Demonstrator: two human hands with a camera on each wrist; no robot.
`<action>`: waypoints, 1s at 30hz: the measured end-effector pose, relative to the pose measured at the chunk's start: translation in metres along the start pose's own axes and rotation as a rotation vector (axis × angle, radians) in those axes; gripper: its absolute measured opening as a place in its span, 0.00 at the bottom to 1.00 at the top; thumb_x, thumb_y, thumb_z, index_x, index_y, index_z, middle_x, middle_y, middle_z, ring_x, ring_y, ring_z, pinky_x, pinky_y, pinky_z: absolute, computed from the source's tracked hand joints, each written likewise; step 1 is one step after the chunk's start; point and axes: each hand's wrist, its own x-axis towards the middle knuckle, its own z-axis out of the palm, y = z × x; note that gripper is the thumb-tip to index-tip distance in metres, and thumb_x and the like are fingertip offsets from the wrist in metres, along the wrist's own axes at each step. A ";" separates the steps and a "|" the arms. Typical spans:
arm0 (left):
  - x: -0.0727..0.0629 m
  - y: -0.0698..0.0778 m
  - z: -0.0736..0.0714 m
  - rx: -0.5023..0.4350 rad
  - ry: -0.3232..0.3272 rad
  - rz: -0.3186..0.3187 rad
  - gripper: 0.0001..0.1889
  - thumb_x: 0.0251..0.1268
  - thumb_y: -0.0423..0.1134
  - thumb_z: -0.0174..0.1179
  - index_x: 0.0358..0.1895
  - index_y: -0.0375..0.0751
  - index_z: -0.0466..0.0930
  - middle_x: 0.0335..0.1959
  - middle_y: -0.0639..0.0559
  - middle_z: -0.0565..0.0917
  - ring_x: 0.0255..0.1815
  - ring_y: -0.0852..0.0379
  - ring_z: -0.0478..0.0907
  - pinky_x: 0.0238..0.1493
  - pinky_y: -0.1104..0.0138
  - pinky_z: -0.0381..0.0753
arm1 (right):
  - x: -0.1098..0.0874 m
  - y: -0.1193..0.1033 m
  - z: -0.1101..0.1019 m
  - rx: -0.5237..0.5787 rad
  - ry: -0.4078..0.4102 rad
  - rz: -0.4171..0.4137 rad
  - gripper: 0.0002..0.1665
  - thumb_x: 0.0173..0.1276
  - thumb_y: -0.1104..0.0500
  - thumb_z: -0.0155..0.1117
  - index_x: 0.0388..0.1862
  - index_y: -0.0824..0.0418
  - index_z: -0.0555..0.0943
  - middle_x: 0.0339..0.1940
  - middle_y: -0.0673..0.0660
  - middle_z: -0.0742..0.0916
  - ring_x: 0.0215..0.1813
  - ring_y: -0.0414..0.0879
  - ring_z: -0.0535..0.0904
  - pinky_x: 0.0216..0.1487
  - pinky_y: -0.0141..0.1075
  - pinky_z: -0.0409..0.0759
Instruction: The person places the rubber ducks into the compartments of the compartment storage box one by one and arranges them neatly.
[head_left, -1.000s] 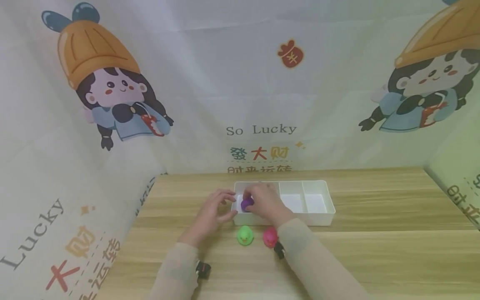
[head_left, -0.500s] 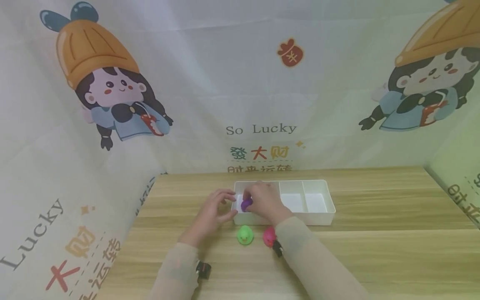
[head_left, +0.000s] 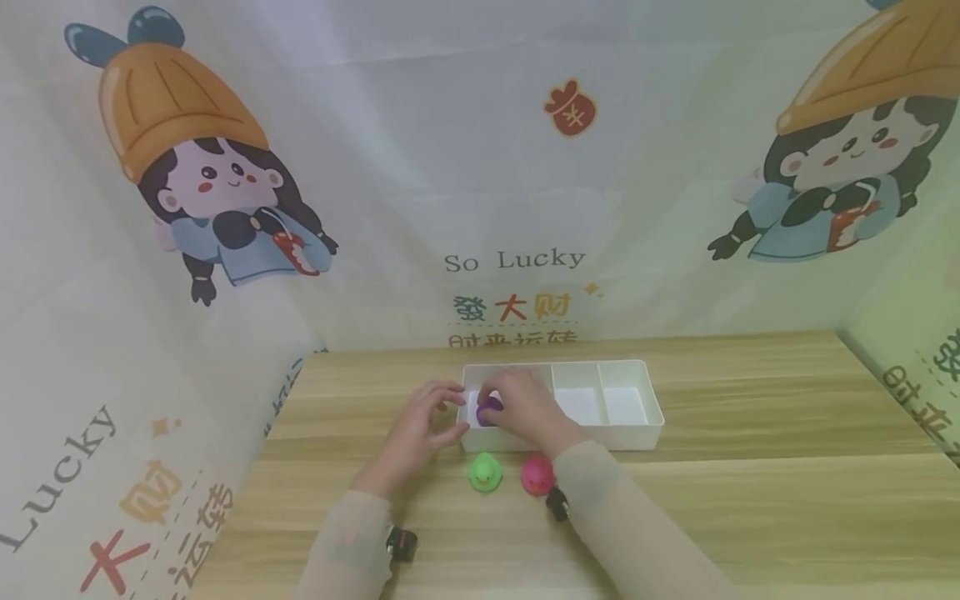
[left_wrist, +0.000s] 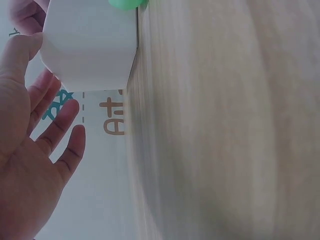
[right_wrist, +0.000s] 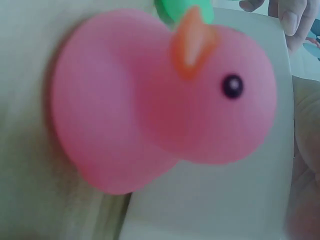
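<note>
A white divided box (head_left: 573, 437) stands on the table. My right hand (head_left: 528, 404) reaches over its rim into the left compartment and pinches a small rounded purple toy (head_left: 488, 413), mostly covered by the fingers. The left hand (head_left: 420, 425) is at the box's left end, fingers loosely extended; in the left wrist view the thumb (left_wrist: 22, 52) touches the box edge. In front of the box sit a green rubber duck (head_left: 485, 473) and a pink rubber duck (head_left: 537, 475), the pink one below my right wrist and large in the right wrist view.
Two compartments at the box's right, including the end one (head_left: 626, 406), show bare floors. Bare wood table (head_left: 750, 500) extends to both sides. A printed cloth (head_left: 397, 208) hangs behind the table and along its sides. A small black device sits on each wrist.
The purple toy sits slightly lower and more hidden behind the right fingers. Both hands have otherwise hardly moved; the head view has shifted a little.
</note>
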 end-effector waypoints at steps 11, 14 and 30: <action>0.001 0.000 0.000 0.012 -0.006 -0.006 0.18 0.49 0.42 0.65 0.43 0.45 0.73 0.54 0.58 0.69 0.48 0.56 0.68 0.47 0.59 0.72 | -0.011 -0.004 -0.005 0.007 0.097 -0.046 0.08 0.50 0.52 0.68 0.30 0.47 0.80 0.33 0.41 0.81 0.40 0.42 0.73 0.48 0.41 0.65; 0.001 0.001 0.000 0.010 -0.007 -0.008 0.18 0.48 0.41 0.65 0.43 0.44 0.73 0.54 0.57 0.69 0.48 0.55 0.69 0.47 0.59 0.72 | -0.015 -0.005 -0.007 -0.007 0.107 -0.032 0.08 0.51 0.52 0.68 0.31 0.47 0.80 0.34 0.42 0.81 0.41 0.40 0.73 0.48 0.40 0.67; 0.002 -0.001 -0.001 0.002 -0.013 0.012 0.17 0.50 0.43 0.64 0.43 0.45 0.73 0.54 0.56 0.69 0.47 0.49 0.70 0.46 0.56 0.72 | -0.036 -0.007 -0.015 -0.016 0.183 -0.026 0.06 0.54 0.52 0.64 0.32 0.47 0.79 0.38 0.41 0.78 0.49 0.43 0.70 0.55 0.48 0.60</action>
